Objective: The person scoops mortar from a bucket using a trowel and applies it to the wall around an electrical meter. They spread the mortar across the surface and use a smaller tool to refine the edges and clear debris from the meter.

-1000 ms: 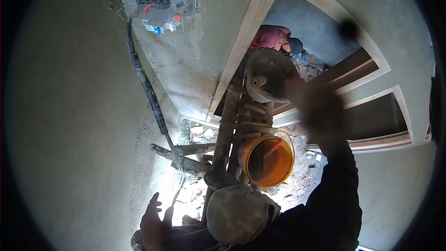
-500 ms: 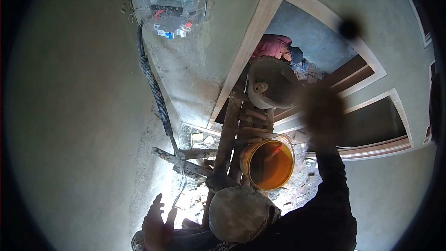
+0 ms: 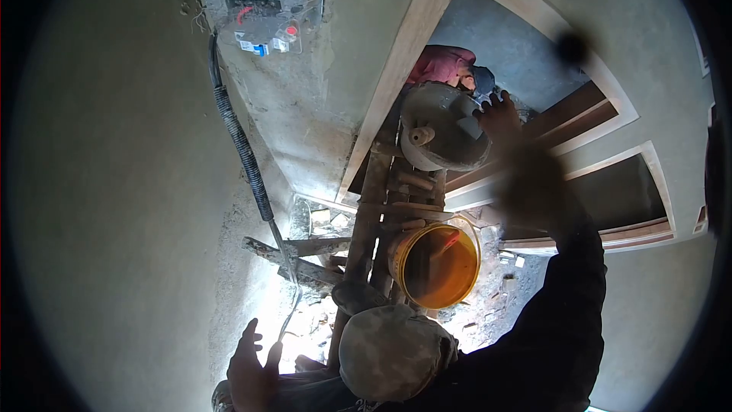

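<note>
My right hand (image 3: 499, 118) is at the right rim of a grey round basin (image 3: 442, 126), its fingers spread. A dark smudge on the lens blurs my wrist and forearm. Inside the basin lie a pale flat piece and a knob-like object (image 3: 422, 136) near its left side. My left hand (image 3: 254, 366) is raised at the lower left beside the wall, fingers apart, holding nothing. Below the basin, a yellow bucket (image 3: 438, 267) holds a red-handled item (image 3: 450, 241).
Rough wooden planks (image 3: 366, 221) run under the basin. An electric meter (image 3: 252, 0) with a black conduit (image 3: 242, 152) is on the left wall. A person in pink (image 3: 442, 65) is beyond the window frame (image 3: 396, 76). Rubble lies below.
My right forearm has shifted right, and my right hand now shows clear of the blur with fingers spread by the basin. A pale piece now shows in the basin. The view has shifted slightly.
</note>
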Demonstrator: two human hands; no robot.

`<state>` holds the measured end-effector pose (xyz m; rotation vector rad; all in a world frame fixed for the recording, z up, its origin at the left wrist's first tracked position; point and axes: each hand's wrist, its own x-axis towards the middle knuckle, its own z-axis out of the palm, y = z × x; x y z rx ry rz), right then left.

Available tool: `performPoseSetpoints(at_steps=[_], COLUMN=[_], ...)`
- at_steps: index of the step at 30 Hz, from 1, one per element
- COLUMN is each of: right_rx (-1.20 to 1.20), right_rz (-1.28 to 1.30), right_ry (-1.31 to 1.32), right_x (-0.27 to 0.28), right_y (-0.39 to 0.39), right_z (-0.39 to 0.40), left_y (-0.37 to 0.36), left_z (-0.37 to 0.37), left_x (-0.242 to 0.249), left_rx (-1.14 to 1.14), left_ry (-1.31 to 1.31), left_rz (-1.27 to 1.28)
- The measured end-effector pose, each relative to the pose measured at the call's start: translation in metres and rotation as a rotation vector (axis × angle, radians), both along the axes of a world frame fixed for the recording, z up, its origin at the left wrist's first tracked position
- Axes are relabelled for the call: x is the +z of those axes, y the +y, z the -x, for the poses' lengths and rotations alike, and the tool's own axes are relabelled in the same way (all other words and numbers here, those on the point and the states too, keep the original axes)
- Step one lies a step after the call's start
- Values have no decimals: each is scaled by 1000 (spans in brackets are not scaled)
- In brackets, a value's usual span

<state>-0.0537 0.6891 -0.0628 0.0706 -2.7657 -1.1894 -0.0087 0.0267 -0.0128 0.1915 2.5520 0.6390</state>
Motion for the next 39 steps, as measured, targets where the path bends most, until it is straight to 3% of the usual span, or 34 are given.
performPoseSetpoints(at_steps=[1,10,13,14,16,19,24,26,27,31,33,36,39], right_rx=[-61,-264,-203,-203,-442,-599,-650,-777,-698,-712,-589,-499,-459], right_rz=[96,120,138,135,306,301,318,635,758,754,450,263,265], right_ry=[-24,-70,-62,-61,-334,-390,-422,-573,-566,-697,-619,-637,-637], right_x=[-4,-13,-13,-7,5,31,58,83,83,62,52,40,26], right_y=[-1,-2,-10,-17,-34,-57,-36,-48,-40,-23,-28,-32,-37], right_z=[-2,-6,-9,-5,11,28,56,66,64,81,87,94,95], left_y=[-1,11,11,11,12,13,11,12,11,11,12,13,13], left_z=[1,15,16,15,15,13,13,12,10,6,6,5,5], left_x=[-2,-5,-6,-6,-6,-3,2,4,3,0,1,2,3], left_rx=[9,9,11,12,9,4,16,28,32,14,22,30,17], left_ry=[-10,-100,-103,-97,-90,-97,-141,-152,-152,-72,-71,-59,-66], left_rz=[9,66,65,60,46,42,71,78,75,59,68,65,60])
